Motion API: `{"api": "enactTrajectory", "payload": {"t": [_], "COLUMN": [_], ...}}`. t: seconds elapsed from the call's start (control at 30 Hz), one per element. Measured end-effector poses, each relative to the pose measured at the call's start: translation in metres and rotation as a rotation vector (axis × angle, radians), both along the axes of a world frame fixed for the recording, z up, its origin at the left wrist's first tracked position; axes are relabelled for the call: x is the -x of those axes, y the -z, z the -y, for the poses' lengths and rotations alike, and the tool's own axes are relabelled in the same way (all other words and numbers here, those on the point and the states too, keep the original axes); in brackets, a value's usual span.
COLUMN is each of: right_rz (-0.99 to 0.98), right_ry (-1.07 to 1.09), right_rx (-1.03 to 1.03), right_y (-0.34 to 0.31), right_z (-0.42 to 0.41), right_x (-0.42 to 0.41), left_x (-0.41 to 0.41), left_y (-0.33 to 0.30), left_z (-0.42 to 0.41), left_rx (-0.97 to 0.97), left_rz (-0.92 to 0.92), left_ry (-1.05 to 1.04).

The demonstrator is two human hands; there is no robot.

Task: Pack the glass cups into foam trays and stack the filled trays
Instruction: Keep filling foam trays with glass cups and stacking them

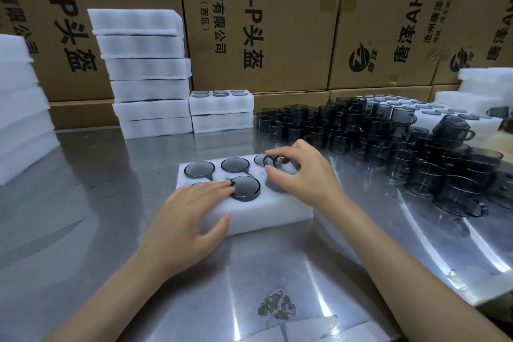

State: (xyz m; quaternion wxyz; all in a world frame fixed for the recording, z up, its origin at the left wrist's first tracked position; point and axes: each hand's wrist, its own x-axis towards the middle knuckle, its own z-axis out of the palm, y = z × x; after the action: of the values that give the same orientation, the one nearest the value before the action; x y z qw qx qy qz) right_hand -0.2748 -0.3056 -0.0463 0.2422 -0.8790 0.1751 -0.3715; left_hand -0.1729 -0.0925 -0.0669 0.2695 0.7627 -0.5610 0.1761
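The cardboard cartons [263, 22] behind the desk [83, 230] carry sideways print, "4.0-P头盔" and "有限公司" (the smaller lines are too blurred to read); the foam tray [266, 211] lies at the desk's middle with smoky glass cups [199, 169] sunk in its holes; the left hand [188, 211] lies flat on it, fingers straight, hiding one hole; the right hand [302, 172] has its fingers pinched on a cup's handle at the far right hole; loose cups [388, 133] crowd the right, cut off at the edge.
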Motion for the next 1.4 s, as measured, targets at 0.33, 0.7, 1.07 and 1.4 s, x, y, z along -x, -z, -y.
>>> {"api": "enactTrajectory", "payload": {"t": [0.33,0.7,1.07,1.4], "right_rz": [-0.113,0.016,-0.350,-0.530], "right_ry": [-0.024,-0.044,-0.086,-0.092], "right_rx": [0.022,0.028,0.247,0.315], "right_y": [-0.003,-0.001,0.003,0.006], "right_z": [0.001,0.006,-0.015,-0.017], "right_x": [-0.001,0.020,0.007,0.009], "left_x": [0.001,0.021,0.027,0.028], "left_y": [-0.001,-0.014,-0.007,-0.006], "left_z": [0.000,0.026,0.053,0.050], "left_rx": [-0.018,-0.061,-0.132,-0.241], "left_rz": [0.024,0.207,0.194,0.233], "left_ry": [-0.007,-0.016,0.019,0.009]}}
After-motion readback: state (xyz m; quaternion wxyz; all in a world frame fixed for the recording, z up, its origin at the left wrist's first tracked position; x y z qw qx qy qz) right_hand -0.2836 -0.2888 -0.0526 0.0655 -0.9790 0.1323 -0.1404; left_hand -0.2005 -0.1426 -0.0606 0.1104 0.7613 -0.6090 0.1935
